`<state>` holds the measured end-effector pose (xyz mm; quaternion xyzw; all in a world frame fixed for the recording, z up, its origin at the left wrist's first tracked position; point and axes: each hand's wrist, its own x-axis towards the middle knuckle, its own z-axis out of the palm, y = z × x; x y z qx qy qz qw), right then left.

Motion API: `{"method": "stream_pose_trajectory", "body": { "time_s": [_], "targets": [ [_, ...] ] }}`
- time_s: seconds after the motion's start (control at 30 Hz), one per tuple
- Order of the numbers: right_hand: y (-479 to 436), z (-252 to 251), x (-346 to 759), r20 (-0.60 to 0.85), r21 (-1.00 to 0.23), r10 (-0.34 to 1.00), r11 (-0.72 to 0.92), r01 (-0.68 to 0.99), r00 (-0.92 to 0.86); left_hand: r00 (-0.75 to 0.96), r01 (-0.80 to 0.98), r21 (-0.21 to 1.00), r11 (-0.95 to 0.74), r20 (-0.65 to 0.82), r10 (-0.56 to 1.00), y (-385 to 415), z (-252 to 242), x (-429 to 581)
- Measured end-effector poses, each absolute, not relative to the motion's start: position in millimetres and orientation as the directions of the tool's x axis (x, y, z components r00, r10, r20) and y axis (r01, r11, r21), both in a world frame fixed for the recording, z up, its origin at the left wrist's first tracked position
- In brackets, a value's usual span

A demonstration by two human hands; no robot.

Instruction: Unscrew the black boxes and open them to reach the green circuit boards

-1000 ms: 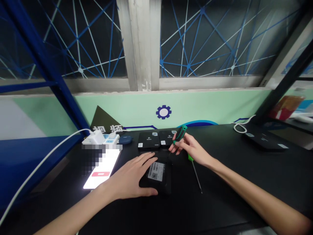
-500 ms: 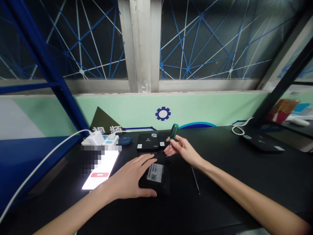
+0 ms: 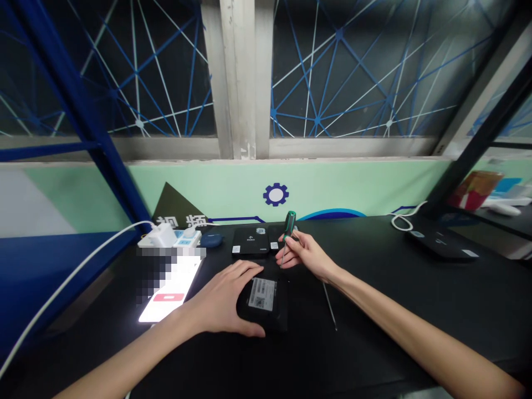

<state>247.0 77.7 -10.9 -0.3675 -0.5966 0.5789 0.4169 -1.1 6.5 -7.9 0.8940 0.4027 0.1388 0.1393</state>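
A black box (image 3: 276,316) with a white printed label lies on the black table, label side up. My left hand (image 3: 226,299) grips its left side, thumb at the near edge and fingers at the far edge. My right hand (image 3: 305,255) pinches a screwdriver with a green and black handle (image 3: 290,223). The screwdriver stands nearly upright, its tip just beyond the box's far right corner; whether it touches anything is too small to tell. A thin metal rod (image 3: 330,306) lies beneath my right forearm, its far end hidden.
Two black boxes, the left one (image 3: 250,242) clearer, sit behind my hands. A lit phone (image 3: 178,291), white power strip (image 3: 189,239) and dark blue rounded object (image 3: 211,240) are at the left. Another black device (image 3: 443,246) and a white cable (image 3: 402,223) lie at the right.
My right hand has shifted slightly left with the screwdriver, which stands a little more upright. My left hand stays at the labelled box, its thumb slightly lower.
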Motion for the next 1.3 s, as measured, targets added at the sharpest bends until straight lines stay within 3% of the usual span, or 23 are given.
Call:
{"method": "stream_pose_trajectory", "body": {
  "time_s": [0.47,0.7,0.97,1.3],
  "targets": [
    [72.9,-12.6,245.4,-0.16,-0.983,0.926,-0.181,-0.032,-0.342,0.668,0.631,0.414,-0.656,0.14,0.731,6.4,-9.0,-0.7],
    [70.6,-10.5,243.7,-0.131,-0.985,0.933,-0.162,-0.066,-0.335,0.672,0.621,0.403,-0.672,0.166,0.721,7.0,-8.3,-0.7],
    [71.1,-6.0,252.4,-0.199,-0.947,0.886,-0.283,-0.149,-0.419,0.722,0.561,0.362,-0.744,0.227,0.654,5.9,-3.0,-2.7],
    [67.2,-8.8,251.0,-0.182,-0.968,0.879,-0.24,-0.079,-0.441,0.729,0.531,0.39,-0.752,0.243,0.64,6.9,-3.7,-3.3]
  ]
}}
